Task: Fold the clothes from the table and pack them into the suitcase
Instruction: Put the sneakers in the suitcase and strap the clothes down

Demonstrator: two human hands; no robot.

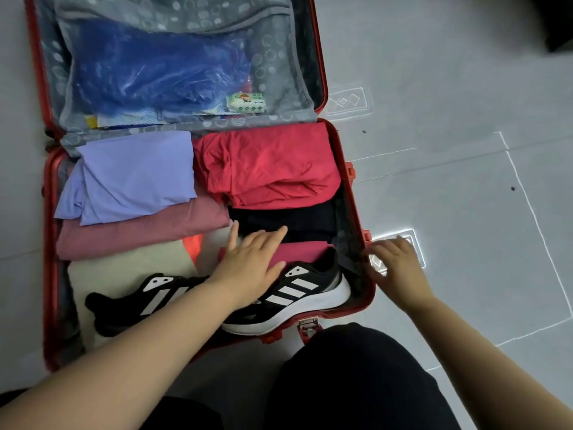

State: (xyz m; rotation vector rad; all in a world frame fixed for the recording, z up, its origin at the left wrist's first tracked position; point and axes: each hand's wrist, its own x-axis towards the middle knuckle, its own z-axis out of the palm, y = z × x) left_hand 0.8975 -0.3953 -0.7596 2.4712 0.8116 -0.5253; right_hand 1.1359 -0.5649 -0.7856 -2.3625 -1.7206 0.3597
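Note:
A red suitcase [356, 231] lies open on the floor. Its near half holds folded clothes: a lavender garment [133, 175] on a dusty pink one [139, 234], a red one [269, 169] over a black one [297, 221], a cream one [130, 268] and a magenta one [297, 252]. Two black trainers with white stripes [297, 296] lie along the near edge. My left hand [251, 262] rests flat, fingers spread, on the magenta garment and the right trainer. My right hand [397, 268] touches the suitcase's right rim from outside, fingers loosely bent.
The lid half has a grey mesh pocket [279, 57] holding a blue plastic bag [155, 69] and a small green packet [246, 102]. A metal latch [307, 325] sits on the near rim. My black-clad knee [356, 377] is beside it. Grey floor tiles surround the case.

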